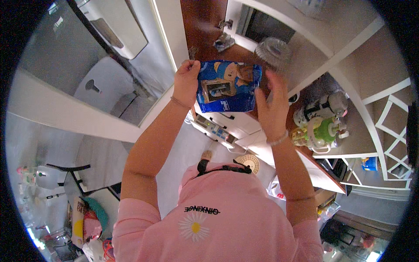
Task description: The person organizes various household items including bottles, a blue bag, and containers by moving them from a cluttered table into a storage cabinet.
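A blue printed plastic pouch (pixel 229 86) with cartoon pictures and writing is held up in front of me. My left hand (pixel 187 83) pinches its upper left corner between thumb and fingers. My right hand (pixel 273 101) is at the pouch's right edge, its thumb close to the edge and its fingers raised and slightly blurred; whether the thumb touches the pouch is unclear. Behind the pouch lies a brown wooden counter (pixel 203 29), with a clear ribbed plastic container (pixel 273 50) and a small crumpled clear plastic item (pixel 224 42) on it.
At right, a green-lidded bottle (pixel 319 132) and a patterned bottle (pixel 322 108) stand beside white shelving (pixel 347 83). Below the counter are drawers and a power strip (pixel 214 129). A round woven item (pixel 248 163) is near the floor. A white-framed glass panel (pixel 98 127) stands left.
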### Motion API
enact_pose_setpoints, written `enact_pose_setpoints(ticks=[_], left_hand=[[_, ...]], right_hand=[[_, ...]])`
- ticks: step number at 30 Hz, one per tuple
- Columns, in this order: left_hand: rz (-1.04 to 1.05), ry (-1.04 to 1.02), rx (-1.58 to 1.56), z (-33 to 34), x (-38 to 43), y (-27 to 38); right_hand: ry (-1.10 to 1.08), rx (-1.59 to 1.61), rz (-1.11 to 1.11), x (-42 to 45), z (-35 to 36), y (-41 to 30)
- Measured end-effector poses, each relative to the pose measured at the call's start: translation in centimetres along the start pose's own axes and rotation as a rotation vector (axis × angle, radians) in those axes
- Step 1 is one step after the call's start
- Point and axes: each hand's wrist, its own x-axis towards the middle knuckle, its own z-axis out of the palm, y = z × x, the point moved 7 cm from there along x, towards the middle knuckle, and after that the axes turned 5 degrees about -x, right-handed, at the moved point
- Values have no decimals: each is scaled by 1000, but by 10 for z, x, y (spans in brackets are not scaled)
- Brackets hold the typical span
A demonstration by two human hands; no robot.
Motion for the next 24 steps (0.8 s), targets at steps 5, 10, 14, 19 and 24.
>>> enact_pose_setpoints(ticks=[5,10,14,19,24], left_hand=[[334,123,361,30,65,-1],[322,341,604,44,142,-14],[330,344,335,51,187,-51],[478,335,647,61,214,-82],[361,373,732,62,209,-89]], right_hand=[[-188,18,32,-43,-9,0],[-335,81,320,-106,-21,26],[-303,36,553,-164,-46,61],[-202,83,860,-215,-72,77],[-191,112,964,-231,-68,70]])
